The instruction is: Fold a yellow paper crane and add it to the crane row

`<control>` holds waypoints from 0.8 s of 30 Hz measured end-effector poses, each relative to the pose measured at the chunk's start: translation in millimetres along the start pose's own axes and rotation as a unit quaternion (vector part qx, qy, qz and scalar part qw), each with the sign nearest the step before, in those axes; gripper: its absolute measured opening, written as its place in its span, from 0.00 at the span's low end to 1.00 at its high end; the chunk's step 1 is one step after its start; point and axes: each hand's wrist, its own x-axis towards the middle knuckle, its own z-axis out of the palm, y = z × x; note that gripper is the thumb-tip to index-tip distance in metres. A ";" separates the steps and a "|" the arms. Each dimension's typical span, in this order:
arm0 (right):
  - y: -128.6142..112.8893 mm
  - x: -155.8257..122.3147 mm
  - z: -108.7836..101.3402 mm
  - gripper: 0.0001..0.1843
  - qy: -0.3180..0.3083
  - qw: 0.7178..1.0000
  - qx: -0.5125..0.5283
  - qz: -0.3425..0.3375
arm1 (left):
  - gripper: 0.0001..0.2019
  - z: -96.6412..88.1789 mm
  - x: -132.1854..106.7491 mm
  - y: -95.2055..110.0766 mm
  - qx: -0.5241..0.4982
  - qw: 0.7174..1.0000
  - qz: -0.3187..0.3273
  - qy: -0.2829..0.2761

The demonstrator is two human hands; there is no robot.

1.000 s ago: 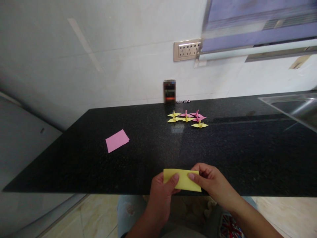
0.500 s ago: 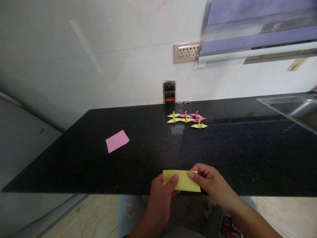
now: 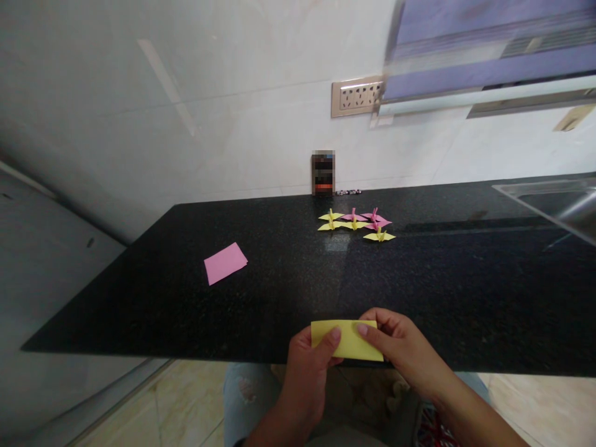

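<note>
A folded yellow paper (image 3: 347, 339) is held over the front edge of the black countertop (image 3: 279, 279). My left hand (image 3: 310, 372) pinches its left end, thumb on top. My right hand (image 3: 400, 351) pinches its right end, fingers curled over the top edge. Further back on the counter sits a cluster of small folded paper cranes (image 3: 356, 225), yellow and pink. A flat pink paper square (image 3: 225, 263) lies to the left, out of reach of both hands.
A small dark box (image 3: 323, 173) stands against the white wall, with a socket plate (image 3: 357, 97) above it. A metal sink edge (image 3: 549, 202) is at far right. A blurred blue-grey frame (image 3: 488, 56) hangs at upper right. Tiled floor shows below the counter.
The view has shifted slightly, so everything sits a little further right. Both hands keep the same grip on the yellow paper.
</note>
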 end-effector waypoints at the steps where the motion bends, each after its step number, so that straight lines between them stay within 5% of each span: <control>1: 0.2 0.1 0.5 0.15 0.002 1.000 -0.002 0.004 | 0.11 0.1 0.0 -0.2 -0.002 1.000 0.000 0.004; 13: 1.7 -1.6 -1.3 0.14 0.001 1.000 -0.014 0.011 | 0.09 -12.7 8.5 -4.5 0.031 0.998 0.042 0.030; 24: 0.8 -2.5 -1.8 0.14 -0.002 1.000 -0.014 0.000 | 0.06 -16.1 6.3 14.3 0.287 0.943 0.169 -0.005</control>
